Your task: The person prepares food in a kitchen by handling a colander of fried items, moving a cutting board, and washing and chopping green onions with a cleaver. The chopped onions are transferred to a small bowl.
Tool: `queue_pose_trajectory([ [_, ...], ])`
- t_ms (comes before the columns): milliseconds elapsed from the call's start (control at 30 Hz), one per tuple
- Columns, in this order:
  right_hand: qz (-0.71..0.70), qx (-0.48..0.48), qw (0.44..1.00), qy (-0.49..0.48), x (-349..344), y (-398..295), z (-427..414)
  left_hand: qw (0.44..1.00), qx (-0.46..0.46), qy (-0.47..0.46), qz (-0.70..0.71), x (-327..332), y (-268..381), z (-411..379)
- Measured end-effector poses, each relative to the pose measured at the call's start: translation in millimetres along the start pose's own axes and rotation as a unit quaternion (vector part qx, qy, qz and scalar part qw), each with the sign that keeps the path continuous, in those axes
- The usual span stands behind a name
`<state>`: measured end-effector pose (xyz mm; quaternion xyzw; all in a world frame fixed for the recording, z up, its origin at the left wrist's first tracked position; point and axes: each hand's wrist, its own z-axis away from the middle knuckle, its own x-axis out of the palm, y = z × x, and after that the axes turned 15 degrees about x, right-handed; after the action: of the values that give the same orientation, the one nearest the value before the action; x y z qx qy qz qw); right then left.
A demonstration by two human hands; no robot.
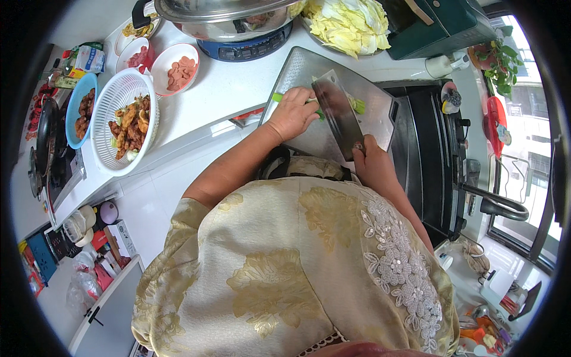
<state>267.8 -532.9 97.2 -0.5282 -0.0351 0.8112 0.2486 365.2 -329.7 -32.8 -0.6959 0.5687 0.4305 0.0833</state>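
Note:
A metal cutting board (pixel 308 62) lies on the counter before me. My left hand (pixel 294 111) presses down on green stalks, perhaps scallions (pixel 277 97), whose ends show on both sides of its fingers. My right hand (pixel 374 160) grips the handle of a broad cleaver (pixel 337 114). The blade stands just right of my left fingertips, its far corner over the board. Cut green pieces (pixel 358 105) lie to the right of the blade, partly hidden by it. The cleaver's handle is mostly covered by my right hand.
Behind the board are a lidded steel pot (pixel 223 22) on a blue base and a heap of cabbage leaves (pixel 348 26). At left stand a white basket (pixel 154 111) of fried food, a blue bowl (pixel 71 111) and a bowl of sliced sausage (pixel 195 71). A black sink (pixel 401 134) adjoins at right.

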Motion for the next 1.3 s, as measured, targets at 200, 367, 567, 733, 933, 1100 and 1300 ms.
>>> queue_pose_trajectory([
  [200,0.031,-0.004,0.999,0.016,6,2,3,1.0,0.006,-0.001,0.003,1,-2,0],
  [367,0.045,-0.013,0.999,0.011,8,-6,-1,1.0,-0.002,-0.001,0.014,-1,-2,-1],
  [567,0.03,-0.031,0.999,-0.005,15,-14,-23,1.0,-0.012,-0.007,0.014,1,-2,-1],
  [733,0.03,-0.057,0.998,0.028,37,-32,-56,1.0,-0.006,-0.008,0.008,0,-1,-3],
  [933,0.021,-0.059,0.997,0.044,38,-47,-67,1.0,0.006,-0.009,-0.015,-3,1,-3],
  [1100,0.018,-0.07,0.997,0.033,37,-38,-60,1.0,0.01,-0.011,-0.015,-5,2,-1],
  [1300,0.014,-0.01,1.0,0.009,27,-7,-34,1.0,0.006,-0.006,-0.018,-4,3,1],
])
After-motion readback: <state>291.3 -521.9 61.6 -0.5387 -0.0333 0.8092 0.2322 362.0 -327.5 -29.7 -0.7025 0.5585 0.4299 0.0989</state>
